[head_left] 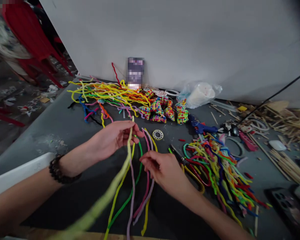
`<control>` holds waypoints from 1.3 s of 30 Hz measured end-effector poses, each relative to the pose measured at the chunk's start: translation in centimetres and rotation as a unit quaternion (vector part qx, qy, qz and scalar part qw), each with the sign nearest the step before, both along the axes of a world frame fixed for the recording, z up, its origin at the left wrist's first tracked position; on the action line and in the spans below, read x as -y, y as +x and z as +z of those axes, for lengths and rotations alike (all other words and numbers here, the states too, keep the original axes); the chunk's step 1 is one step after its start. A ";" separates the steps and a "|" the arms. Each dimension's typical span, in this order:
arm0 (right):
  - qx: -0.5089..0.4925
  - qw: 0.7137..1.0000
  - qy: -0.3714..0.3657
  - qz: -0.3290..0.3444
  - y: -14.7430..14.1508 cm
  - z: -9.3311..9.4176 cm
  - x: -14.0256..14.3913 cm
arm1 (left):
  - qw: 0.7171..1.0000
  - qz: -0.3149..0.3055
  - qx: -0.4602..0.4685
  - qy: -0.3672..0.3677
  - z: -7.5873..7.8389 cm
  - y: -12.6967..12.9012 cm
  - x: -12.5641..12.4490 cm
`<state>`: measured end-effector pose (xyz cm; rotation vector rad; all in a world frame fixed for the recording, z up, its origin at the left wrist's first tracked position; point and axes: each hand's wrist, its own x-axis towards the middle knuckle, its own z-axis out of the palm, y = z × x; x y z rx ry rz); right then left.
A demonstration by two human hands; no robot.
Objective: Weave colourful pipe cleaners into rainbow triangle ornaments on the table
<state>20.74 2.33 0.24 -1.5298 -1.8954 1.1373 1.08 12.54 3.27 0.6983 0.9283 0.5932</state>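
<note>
Left hand [115, 138] pinched the pipe cleaners [132, 186] at their far ends (strands trailing toward the tabletop's [65, 130] near edge); right hand [165, 171], fingers half-curled, touched a pink strand.

A: Where is the single view taken from?
B: From the head, looking forward and down over the dark tabletop [65, 126], close above it.

A: How is it framed?
B: Forearms enter from the lower edge; a white wall [190, 40] closes the upper frame; the floor [20, 100] shows at upper left.
</note>
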 end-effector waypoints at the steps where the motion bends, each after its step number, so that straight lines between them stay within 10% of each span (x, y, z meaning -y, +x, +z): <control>1: 0.039 0.999 0.023 0.005 -0.8 -0.5 0.4 | 1.000 -0.006 -0.022 0.005 0.2 -0.3 -0.5; 7: 0.263 0.960 0.093 0.031 -3.5 -2.6 2.2 | 0.977 -0.031 -0.131 0.164 -0.3 -0.5 -0.9; 14: 0.128 0.989 0.034 -0.066 -1.5 -1.0 0.5 | 0.970 0.019 -0.109 0.217 -1.2 0.7 0.9; 25: -0.112 0.988 0.026 -0.105 -1.6 0.5 1.1 | 0.992 0.092 0.003 0.085 -1.4 2.2 4.0; 33: -0.080 0.994 0.003 -0.078 -2.0 -0.4 0.9 | 0.991 0.071 -0.017 0.116 -2.2 3.0 5.8; 39: 0.077 0.991 0.104 -0.029 -2.2 -1.5 1.3 | 0.988 0.091 -0.009 0.125 -0.8 1.1 2.6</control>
